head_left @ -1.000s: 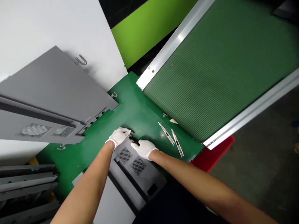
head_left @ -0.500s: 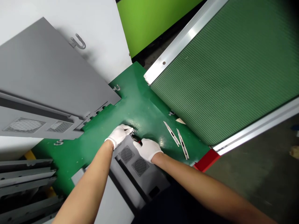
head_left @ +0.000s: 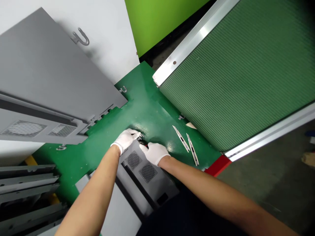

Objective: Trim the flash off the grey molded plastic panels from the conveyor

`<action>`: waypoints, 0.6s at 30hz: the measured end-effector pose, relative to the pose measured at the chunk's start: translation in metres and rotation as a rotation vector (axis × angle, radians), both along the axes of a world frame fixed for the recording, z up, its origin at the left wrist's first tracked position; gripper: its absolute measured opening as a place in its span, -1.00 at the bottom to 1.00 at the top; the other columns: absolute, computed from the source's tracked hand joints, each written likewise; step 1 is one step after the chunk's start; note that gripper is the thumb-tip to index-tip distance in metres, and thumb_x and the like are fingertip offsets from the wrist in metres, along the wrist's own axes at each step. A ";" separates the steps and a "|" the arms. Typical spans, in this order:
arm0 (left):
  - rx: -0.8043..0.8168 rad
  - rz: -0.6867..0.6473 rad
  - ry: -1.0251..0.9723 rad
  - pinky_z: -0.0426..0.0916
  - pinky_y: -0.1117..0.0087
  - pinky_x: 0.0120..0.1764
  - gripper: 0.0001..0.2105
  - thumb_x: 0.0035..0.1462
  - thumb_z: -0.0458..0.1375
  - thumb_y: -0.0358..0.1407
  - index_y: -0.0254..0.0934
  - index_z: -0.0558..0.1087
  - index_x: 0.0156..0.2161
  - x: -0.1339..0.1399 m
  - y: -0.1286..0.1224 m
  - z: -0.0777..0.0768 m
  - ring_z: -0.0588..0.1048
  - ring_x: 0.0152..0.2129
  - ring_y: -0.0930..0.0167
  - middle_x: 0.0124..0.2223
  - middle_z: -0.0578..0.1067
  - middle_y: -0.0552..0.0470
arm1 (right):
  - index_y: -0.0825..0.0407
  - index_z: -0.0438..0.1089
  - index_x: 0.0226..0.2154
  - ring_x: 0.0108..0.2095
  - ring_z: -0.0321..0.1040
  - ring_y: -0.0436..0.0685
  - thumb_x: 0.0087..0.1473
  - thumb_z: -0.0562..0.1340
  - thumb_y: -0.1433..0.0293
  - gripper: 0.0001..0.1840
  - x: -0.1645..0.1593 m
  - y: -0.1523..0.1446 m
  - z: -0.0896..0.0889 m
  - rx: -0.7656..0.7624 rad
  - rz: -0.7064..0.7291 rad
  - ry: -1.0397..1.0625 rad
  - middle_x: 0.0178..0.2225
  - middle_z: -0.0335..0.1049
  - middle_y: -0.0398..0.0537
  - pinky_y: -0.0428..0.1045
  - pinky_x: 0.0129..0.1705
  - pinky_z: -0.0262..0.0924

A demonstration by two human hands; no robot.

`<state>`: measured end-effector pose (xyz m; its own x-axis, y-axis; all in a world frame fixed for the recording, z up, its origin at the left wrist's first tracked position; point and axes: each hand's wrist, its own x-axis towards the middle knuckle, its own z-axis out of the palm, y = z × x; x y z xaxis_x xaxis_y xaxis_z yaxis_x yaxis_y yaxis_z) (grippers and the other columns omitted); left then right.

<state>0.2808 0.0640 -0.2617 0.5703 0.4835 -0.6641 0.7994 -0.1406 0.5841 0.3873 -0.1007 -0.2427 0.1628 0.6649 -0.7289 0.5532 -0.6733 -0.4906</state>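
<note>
A grey sheet-metal panel (head_left: 157, 188) with two perforated vent grilles lies on the green work surface in front of me. At its far edge my white-gloved left hand (head_left: 126, 140) is closed, fingertips on the panel's corner. My white-gloved right hand (head_left: 155, 153) is closed around a small black-and-red tool (head_left: 144, 143), mostly hidden by the fingers, its tip against that same edge. Two utility knives, the left knife (head_left: 181, 139) and the right knife (head_left: 192, 149), lie side by side to the right of my hands.
A larger grey panel (head_left: 54, 68) hangs on hooks (head_left: 81, 36) at the left. Below it stand several stacked panels (head_left: 27, 188). A ribbed green conveyor belt (head_left: 236, 72) in a metal frame slopes along the right, beside a red edge strip (head_left: 218, 166) of the green surface (head_left: 137, 111).
The view has shifted slightly. My right hand and its tool have moved a little up and left along the panel's edge; the left hand stays at the corner.
</note>
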 end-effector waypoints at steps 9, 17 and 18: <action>-0.090 0.020 0.031 0.41 0.33 -0.19 -0.60 0.00 0.23 -0.01 -0.30 0.63 -0.22 0.007 0.000 0.014 0.55 -0.27 0.27 -0.22 0.64 -0.04 | 0.15 0.52 -0.20 -0.15 0.50 0.38 0.25 -0.30 -0.14 -0.08 0.008 0.006 -0.003 0.052 0.160 -0.101 -0.23 0.55 0.33 0.16 -0.13 0.30; -0.194 0.172 0.041 0.44 0.35 -0.12 -0.79 -0.13 0.28 -0.23 -0.25 0.63 -0.34 0.016 -0.001 0.022 0.56 -0.24 0.29 -0.23 0.64 -0.01 | 0.11 0.48 -0.13 -0.11 0.48 0.41 0.22 -0.28 -0.17 -0.11 0.009 0.007 -0.002 -0.008 0.096 -0.053 -0.17 0.54 0.30 0.20 -0.10 0.29; -0.192 0.167 0.034 0.44 0.34 -0.10 -0.79 -0.13 0.28 -0.23 -0.25 0.63 -0.34 0.017 -0.001 0.022 0.56 -0.23 0.29 -0.22 0.64 -0.01 | 0.11 0.47 -0.11 -0.11 0.47 0.40 0.23 -0.28 -0.16 -0.12 0.008 0.007 -0.002 -0.012 0.081 -0.049 -0.16 0.53 0.29 0.20 -0.09 0.29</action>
